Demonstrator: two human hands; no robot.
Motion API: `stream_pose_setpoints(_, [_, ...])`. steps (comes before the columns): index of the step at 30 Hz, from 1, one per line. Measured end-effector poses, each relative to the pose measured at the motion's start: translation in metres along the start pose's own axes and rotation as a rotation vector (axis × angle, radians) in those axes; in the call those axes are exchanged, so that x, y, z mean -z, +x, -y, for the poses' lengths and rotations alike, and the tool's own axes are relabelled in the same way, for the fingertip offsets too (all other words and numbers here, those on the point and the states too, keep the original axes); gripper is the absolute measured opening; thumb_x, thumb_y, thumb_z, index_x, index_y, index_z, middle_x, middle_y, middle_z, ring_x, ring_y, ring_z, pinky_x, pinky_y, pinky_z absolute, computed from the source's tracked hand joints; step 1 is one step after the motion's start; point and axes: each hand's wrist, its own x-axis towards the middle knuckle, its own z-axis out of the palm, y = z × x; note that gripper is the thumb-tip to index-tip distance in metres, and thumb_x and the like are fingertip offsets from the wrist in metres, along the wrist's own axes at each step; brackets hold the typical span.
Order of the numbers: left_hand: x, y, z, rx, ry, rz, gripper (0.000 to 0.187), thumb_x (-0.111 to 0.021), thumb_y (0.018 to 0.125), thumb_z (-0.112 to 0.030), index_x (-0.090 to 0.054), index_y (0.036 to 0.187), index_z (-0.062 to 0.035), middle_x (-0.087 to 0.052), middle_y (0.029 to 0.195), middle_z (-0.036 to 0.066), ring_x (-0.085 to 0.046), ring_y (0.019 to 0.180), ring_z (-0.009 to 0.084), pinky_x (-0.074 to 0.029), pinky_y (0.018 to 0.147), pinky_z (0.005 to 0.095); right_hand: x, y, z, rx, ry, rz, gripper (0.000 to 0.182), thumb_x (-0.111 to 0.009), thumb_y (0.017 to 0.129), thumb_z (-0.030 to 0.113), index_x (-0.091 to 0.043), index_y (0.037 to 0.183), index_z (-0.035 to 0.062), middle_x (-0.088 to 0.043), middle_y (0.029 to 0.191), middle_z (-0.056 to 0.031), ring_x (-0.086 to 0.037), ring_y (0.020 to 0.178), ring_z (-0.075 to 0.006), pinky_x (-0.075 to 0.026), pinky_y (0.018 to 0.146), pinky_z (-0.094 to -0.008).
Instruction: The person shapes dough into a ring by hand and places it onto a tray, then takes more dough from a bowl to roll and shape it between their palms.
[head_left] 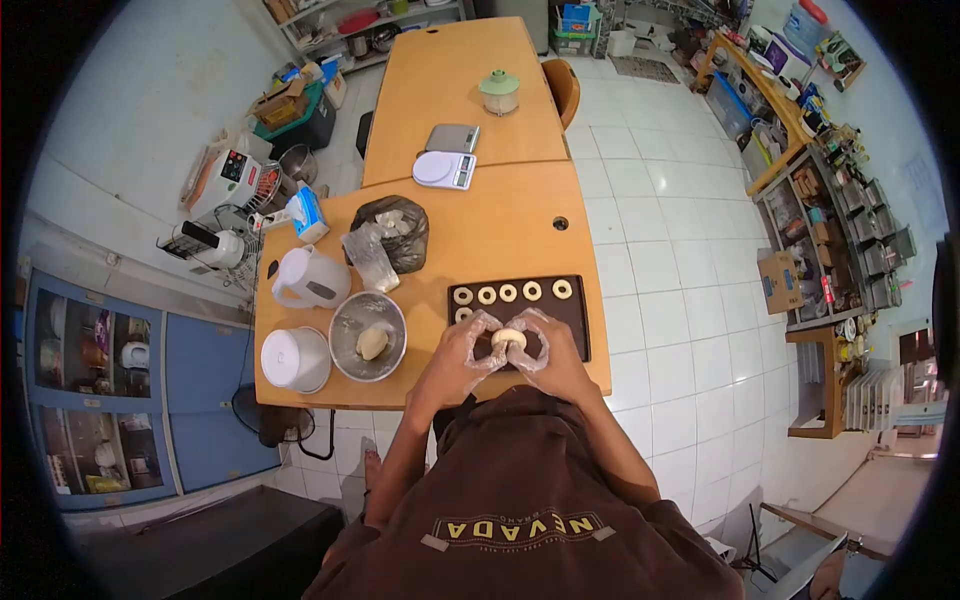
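A pale dough ring is held between both hands, over the near part of a dark baking tray. My left hand, in a clear plastic glove, grips its left side with curled fingers. My right hand, gloved the same way, closes on its right side; fingers of the two hands meet at the ring. Several dough rings lie in a row along the tray's far edge, and another ring sits below them at the left. Left of the tray, a metal bowl holds a dough lump.
Around the bowl stand a white pitcher, a white tub and a black plastic bag. Farther along are a white scale, a grey scale and a green-lidded jar. The table's near edge is against my body.
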Motion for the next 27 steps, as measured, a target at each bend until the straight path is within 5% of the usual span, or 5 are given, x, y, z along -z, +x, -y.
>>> stream_pose_setpoints(3, [0.009, 0.003, -0.003, 0.085, 0.005, 0.016, 0.025, -0.075, 0.092, -0.009, -0.062, 0.111, 0.0008, -0.064, 0.097, 0.007, -0.062, 0.087, 0.0139, -0.054, 0.082, 0.0298, -0.003, 0.009, 0.01, -0.024, 0.111, -0.043, 0.02, -0.075, 0.079, 0.005, -0.064, 0.094, -0.0026, -0.064, 0.088, -0.0174, -0.062, 0.08, -0.0337, -0.049, 0.076, -0.0402])
stream_pose_setpoints(6, [0.01, 0.004, 0.016, 0.044, -0.298, -0.032, 0.02, -0.07, 0.096, -0.006, -0.061, 0.113, 0.0008, -0.065, 0.1, 0.003, -0.062, 0.093, 0.0117, -0.053, 0.087, 0.0283, -0.002, 0.016, 0.019, -0.052, 0.226, -0.029, 0.018, -0.074, 0.083, 0.003, -0.065, 0.097, -0.0036, -0.065, 0.089, -0.0151, -0.06, 0.079, -0.0221, -0.049, 0.075, -0.0342])
stream_pose_setpoints(7, [0.012, 0.002, 0.011, 0.185, -0.478, -0.003, 0.019, -0.066, 0.099, -0.005, -0.06, 0.116, 0.0008, -0.064, 0.106, 0.002, -0.062, 0.099, 0.0118, -0.051, 0.094, 0.0279, -0.002, 0.017, 0.02, -0.054, 0.261, -0.022, 0.017, -0.074, 0.085, 0.002, -0.066, 0.099, -0.0039, -0.066, 0.09, -0.0144, -0.059, 0.08, -0.0191, -0.049, 0.075, -0.0327])
stream_pose_setpoints(14, [0.011, -0.001, 0.017, 0.106, -0.825, -0.009, 0.022, -0.069, 0.098, -0.004, -0.061, 0.118, 0.0004, -0.063, 0.114, 0.004, -0.061, 0.108, 0.0117, -0.049, 0.099, 0.0298, -0.007, 0.014, 0.017, -0.142, 0.353, -0.02, 0.015, -0.073, 0.091, 0.004, -0.067, 0.102, -0.0036, -0.068, 0.092, -0.0118, -0.062, 0.085, -0.0168, -0.05, 0.082, -0.0316])
stream_pose_setpoints(27, [0.031, 0.003, 0.012, 0.055, -0.162, -0.007, 0.031, -0.074, 0.094, -0.008, -0.063, 0.12, 0.0056, -0.068, 0.109, 0.01, -0.064, 0.101, 0.0126, -0.055, 0.09, 0.0291, -0.021, 0.011, 0.017, -0.217, 0.44, -0.016, 0.014, -0.071, 0.096, 0.006, -0.066, 0.106, -0.0028, -0.065, 0.098, -0.0079, -0.061, 0.092, -0.0145, -0.049, 0.087, -0.0309])
